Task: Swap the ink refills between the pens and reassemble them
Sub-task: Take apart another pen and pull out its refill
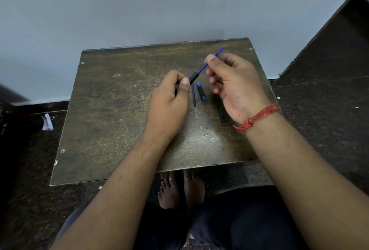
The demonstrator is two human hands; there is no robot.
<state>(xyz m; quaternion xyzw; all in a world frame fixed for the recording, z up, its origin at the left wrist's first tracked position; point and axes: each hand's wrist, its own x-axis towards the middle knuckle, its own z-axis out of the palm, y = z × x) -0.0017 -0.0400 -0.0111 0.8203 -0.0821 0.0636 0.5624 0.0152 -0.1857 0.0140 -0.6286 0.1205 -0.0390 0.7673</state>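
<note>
Nearest the person, the worn brown bench (111, 130) is bare along its near edge; the pen parts lie further in, between the two hands. A dark pen barrel (220, 110) lies just under the right palm, pointing away, probably set aside to wait for its new refill. Left of it, a short black and blue pen piece (201, 91) rests on the wood, most likely a grip or cap section taken off one pen. Beside that lies a spare refill (194, 98), a thin tube with blue-violet ink along most of its length and a clear near end, its tip pointing far.

Above these parts, the left hand (169, 98) is clenched around a black pen section (193, 77), thumb pressed near its open end to steady it. The right hand (235, 84) pinches a second blue refill (211, 61) between thumb and forefinger, with the other fingers curled loose. This refill slants from the black section up and to the far right, its fine metal point sticking out beyond the fingers. Its lower end seems to sit inside the black section, so I judge it is being slid in or out along that line; which way cannot be told.
</note>
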